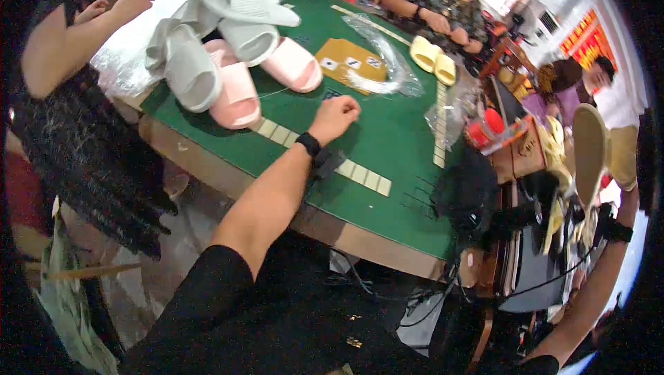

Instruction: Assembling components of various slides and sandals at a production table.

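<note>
My left hand (335, 119) is over the green table mat (373, 136), its fingers curled together; whatever they may hold is hidden. A black band circles that wrist. Pink slippers (294, 65) lie just beyond it to the left, beside and under a heap of grey slippers (188, 67). At the far right, my right hand (628, 194) is raised, partly hidden and blurred, closed on a beige slipper (591, 150) held upright. A row of pale tiles (366, 176) is set along the near edge of the mat.
A brown card (346, 62) and a clear plastic bag (396, 63) lie on the mat. Yellow slippers (433, 61) rest at its far right corner. A red-lidded tub (486, 126) and black cables (456, 275) are at the right. People stand at the left and across the table.
</note>
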### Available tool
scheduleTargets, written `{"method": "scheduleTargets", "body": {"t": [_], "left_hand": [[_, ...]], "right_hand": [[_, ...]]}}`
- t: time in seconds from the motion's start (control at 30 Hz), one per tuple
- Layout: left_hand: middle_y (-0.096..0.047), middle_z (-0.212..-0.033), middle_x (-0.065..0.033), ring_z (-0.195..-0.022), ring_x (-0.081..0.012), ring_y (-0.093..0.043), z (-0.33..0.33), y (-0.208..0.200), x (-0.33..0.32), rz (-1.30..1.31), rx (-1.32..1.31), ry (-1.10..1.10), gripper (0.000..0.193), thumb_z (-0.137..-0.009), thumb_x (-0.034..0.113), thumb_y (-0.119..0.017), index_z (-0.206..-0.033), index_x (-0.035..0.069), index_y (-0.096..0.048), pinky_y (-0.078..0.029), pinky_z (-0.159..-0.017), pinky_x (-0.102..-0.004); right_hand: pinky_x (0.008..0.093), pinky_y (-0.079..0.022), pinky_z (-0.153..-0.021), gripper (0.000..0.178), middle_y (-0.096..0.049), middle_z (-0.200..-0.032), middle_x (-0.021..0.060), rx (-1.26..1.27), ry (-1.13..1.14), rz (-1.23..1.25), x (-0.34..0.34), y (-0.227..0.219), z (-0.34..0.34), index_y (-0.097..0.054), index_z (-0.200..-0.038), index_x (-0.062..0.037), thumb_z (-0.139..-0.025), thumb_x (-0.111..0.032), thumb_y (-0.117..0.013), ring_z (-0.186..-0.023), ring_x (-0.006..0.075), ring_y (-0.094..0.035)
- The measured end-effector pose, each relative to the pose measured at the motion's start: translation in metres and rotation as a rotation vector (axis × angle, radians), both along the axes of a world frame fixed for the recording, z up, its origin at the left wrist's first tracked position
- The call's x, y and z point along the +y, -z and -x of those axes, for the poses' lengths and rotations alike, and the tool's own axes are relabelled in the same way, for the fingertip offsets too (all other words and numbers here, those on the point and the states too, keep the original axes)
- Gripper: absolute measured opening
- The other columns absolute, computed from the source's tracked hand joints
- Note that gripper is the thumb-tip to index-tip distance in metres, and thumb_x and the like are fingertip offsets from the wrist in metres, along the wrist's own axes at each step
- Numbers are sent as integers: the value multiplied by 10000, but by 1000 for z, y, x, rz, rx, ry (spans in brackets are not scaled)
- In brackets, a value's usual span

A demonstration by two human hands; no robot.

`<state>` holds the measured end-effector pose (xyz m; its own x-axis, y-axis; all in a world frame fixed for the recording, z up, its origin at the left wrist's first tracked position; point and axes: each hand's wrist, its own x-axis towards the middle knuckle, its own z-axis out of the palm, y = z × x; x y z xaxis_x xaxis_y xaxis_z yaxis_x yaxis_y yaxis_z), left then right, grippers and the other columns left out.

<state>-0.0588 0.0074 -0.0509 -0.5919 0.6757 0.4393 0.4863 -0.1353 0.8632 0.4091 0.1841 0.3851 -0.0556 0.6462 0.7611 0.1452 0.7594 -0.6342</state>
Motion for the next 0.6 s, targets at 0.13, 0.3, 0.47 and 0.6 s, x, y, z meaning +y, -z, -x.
{"method": "scheduleTargets", "body": {"t": [0.13,0.3,0.47,0.6], "left_hand": [[-700,-764,-75,-688,-143,-667,3,-8,0,-30,-226,36,145,-886,150,-639,-938,19,-671,-522,-648,-290],[-673,-836,-30,-755,-98,-620,15,-14,-2,-142,-506,43,232,-972,239,-600,-1057,24,-622,-480,-658,-244],[-682,-844,-44,-762,-115,-631,21,-9,0,-187,-463,-17,249,-967,235,-599,-1035,-3,-633,-497,-686,-268],[-708,-878,-88,-782,-160,-664,14,-9,-1,-31,-264,-150,235,-932,202,-626,-1019,-15,-649,-521,-746,-294]], "right_hand": [[431,-472,-911,417,-641,-1086,127,-218,-260,79,22,19,82,-602,-1132,-20,-959,-381,-487,-1039,267,-608],[293,-453,-872,330,-607,-1059,65,-560,-189,-145,36,127,182,-607,-1157,-57,-1029,-279,-399,-975,142,-562],[305,-445,-647,162,-597,-760,16,-813,-483,27,-25,292,231,-649,-1044,-56,-949,-171,-586,-718,109,-536],[346,-431,-563,151,-625,-666,126,-790,-536,2,-48,354,244,-674,-920,-34,-914,-179,-633,-564,207,-538]]}}
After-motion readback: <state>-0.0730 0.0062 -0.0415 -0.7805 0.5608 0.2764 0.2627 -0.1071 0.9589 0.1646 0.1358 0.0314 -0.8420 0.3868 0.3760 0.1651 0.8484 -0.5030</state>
